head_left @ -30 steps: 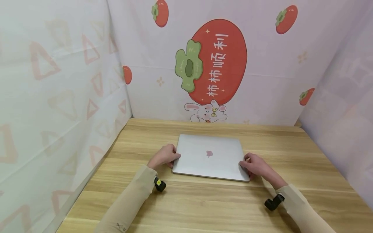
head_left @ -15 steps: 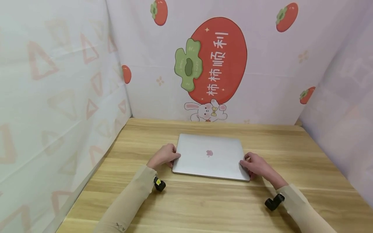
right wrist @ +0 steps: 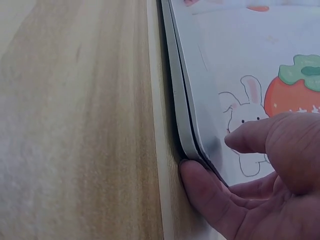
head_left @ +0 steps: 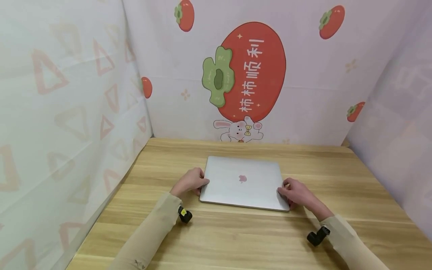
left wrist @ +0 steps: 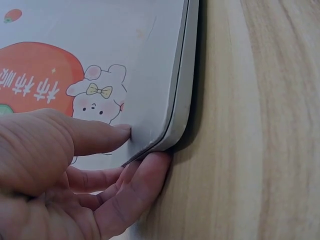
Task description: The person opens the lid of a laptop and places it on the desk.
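Observation:
A closed silver laptop (head_left: 243, 193) with a pinkish apple logo on its lid lies flat over the wooden table, one long side toward me. My left hand (head_left: 192, 180) grips its left short side, thumb on the lid and fingers at the lower edge. In the left wrist view that thumb (left wrist: 102, 134) rests over the shiny lid near a rounded corner, fingertips tucked at the underside. On the opposite short side my right hand (head_left: 297, 192) grips in the same way. The right wrist view shows its thumb (right wrist: 250, 136) on the lid and a finger under the corner.
The wooden table (head_left: 233, 240) stretches around the laptop. Behind it hangs a white cloth (head_left: 303, 112) printed with persimmons and a rabbit, which the lid mirrors in the wrist views. More patterned cloth (head_left: 84, 150) lines the left side. Small black cameras (head_left: 184, 215) sit on both wrists.

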Motion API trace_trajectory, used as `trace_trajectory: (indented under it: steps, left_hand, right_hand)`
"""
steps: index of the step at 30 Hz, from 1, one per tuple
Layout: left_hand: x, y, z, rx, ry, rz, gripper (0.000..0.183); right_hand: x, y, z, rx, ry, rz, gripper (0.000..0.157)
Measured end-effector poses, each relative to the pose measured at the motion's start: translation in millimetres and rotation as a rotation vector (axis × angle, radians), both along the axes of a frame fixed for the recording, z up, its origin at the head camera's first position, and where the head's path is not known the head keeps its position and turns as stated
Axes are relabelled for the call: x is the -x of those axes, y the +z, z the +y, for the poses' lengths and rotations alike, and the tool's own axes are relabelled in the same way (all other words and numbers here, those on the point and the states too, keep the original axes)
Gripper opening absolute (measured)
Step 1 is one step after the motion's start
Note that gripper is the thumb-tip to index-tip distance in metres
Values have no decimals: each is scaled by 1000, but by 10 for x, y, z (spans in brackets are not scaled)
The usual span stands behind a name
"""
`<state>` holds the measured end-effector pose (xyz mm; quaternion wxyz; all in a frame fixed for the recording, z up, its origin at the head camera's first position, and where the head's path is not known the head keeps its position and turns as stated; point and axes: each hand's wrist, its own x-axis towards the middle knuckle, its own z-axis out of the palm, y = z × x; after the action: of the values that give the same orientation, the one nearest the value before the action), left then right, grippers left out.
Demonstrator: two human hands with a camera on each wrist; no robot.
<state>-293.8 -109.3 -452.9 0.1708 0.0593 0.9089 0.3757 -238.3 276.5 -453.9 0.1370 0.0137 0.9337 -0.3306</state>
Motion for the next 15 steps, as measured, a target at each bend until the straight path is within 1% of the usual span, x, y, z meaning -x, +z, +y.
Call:
trace_trajectory:
  steps: [6,10,15]
  left_hand:
    - [-42,0,-18,14,-6,-1,19]
    - [-81,-13,-24,19,-6,-10,20]
    - [-107,-38,-22,-4,-3,-18,19]
  right_hand:
    - [-27,-15,-12,2,14,14,49]
    - [-53,-15,-11,-17,38,26,50]
    - [-68,-14,0,-37,67,40,49]
